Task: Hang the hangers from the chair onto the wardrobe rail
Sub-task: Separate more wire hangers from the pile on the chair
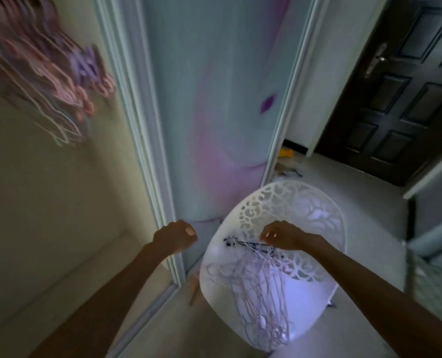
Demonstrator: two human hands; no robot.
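On the white chair (pixel 271 244), nearest the camera, a tangled heap of thin pale hangers (pixel 260 293) spills from the middle of the seat toward its front edge, their hooks gathered near the lacy backrest. Just above those hooks hovers the right hand (pixel 279 235), fingers curled and thumb meeting fingertips as if pinching; motion blur makes it hard to say whether a hook is already caught between them, so I cannot tell if it holds anything. Beyond the seat's left edge, over the floor by the wardrobe frame (pixel 139 140), the left hand (pixel 176 236) is a loose fist with nothing in it.

Judging by this, the step in hand is picking up the next hanger from the pile. The move ahead calls for freeing one hook cleanly from the tangle, since the wires look interlocked and could drag neighbours off the seat, then lifting it up and left.

Farther off, at upper left inside the open wardrobe, a blurred cluster of pink and lilac hangers (pixel 46 71) already hangs; the rail itself is not visible. A dark door (pixel 406 94) stands at far right.
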